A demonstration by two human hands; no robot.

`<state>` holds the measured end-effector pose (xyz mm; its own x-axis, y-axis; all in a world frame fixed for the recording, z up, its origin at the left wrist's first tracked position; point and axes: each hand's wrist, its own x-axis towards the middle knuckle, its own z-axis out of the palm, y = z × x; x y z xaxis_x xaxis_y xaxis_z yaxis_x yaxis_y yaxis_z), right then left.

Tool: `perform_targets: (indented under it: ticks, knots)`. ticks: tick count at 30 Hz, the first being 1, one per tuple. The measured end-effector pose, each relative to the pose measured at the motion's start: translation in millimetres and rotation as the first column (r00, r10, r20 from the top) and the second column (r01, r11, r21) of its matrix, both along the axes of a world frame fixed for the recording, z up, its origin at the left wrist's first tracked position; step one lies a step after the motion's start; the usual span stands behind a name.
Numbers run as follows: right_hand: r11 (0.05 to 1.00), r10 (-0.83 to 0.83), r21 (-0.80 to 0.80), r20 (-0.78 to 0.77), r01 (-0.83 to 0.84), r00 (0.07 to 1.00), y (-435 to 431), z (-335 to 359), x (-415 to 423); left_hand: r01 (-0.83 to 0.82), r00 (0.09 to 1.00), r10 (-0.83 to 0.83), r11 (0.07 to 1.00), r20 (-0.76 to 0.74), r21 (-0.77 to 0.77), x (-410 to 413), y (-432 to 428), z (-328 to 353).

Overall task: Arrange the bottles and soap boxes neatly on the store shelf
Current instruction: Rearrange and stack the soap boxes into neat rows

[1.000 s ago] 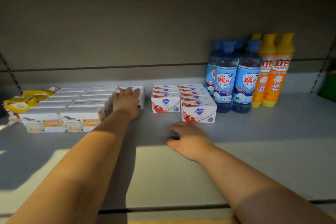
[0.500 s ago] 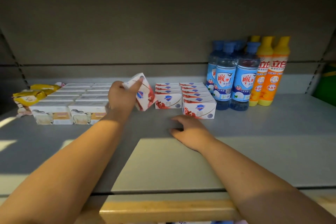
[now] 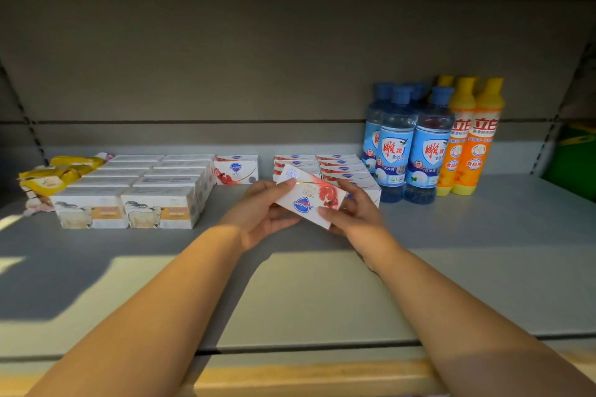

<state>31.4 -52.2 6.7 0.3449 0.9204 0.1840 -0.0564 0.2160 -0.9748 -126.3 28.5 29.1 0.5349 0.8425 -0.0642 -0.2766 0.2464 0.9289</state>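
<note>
Soap box [image 3: 308, 200] held off shelf [image 3: 483, 235], just in front of red-white soap rows [image 3: 342, 167], hiding left row's front. Long axis slants far-left to near-right, logo upside down. Left hand [image 3: 258, 213] grips far-left end, right hand [image 3: 351, 213] pinches near-right end. Right hand nearer rows; box likely needs squaring before slotting in.
</note>
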Motion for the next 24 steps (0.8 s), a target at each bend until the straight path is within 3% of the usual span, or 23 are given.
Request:
perform_targets:
  ticks: [4,7,9,11,13,16,18,21,24]
  knots:
    - [0.999,-0.048,-0.023,-0.155,0.045,0.987,2.8,3.5,6.0,0.116,0.989,-0.112,0.992,-0.095,0.048,-7.8,1.4,5.8]
    - [0.986,-0.106,-0.152,-0.275,0.066,0.956,5.0,7.7,12.8,0.193,0.978,-0.185,0.978,-0.098,0.079,-6.2,-2.9,4.9]
    - [0.971,-0.069,-0.234,-0.431,-0.037,0.900,5.4,9.1,16.8,0.235,0.965,-0.197,0.943,-0.174,0.235,-4.0,-5.9,1.6]
    - [0.953,-0.020,-0.266,-0.531,-0.144,0.847,3.9,10.5,18.9,0.247,0.940,-0.102,0.862,-0.326,0.443,-0.9,-8.8,-2.4]
    - [0.931,0.028,-0.294,-0.532,-0.216,0.847,3.0,11.2,20.6,0.203,0.914,0.060,0.790,-0.401,0.579,3.5,-12.3,-3.5]
    - [0.894,0.057,-0.361,-0.496,-0.265,0.867,0.8,12.9,20.4,0.095,0.908,0.257,0.640,-0.330,0.762,5.6,-11.0,-6.9]
    - [0.878,0.090,-0.375,-0.480,-0.297,0.873,-1.2,14.6,18.7,0.069,0.924,0.266,0.594,-0.276,0.801,4.5,-9.1,-6.3]
    - [0.877,0.139,-0.380,-0.386,-0.294,0.912,-0.4,13.7,14.0,-0.005,0.959,0.203,0.710,-0.198,0.704,4.8,-11.0,-4.6]
    - [0.908,0.136,-0.340,-0.318,-0.247,0.938,2.2,12.9,8.2,-0.103,0.973,0.193,0.856,-0.129,0.507,7.8,-12.0,-0.8]
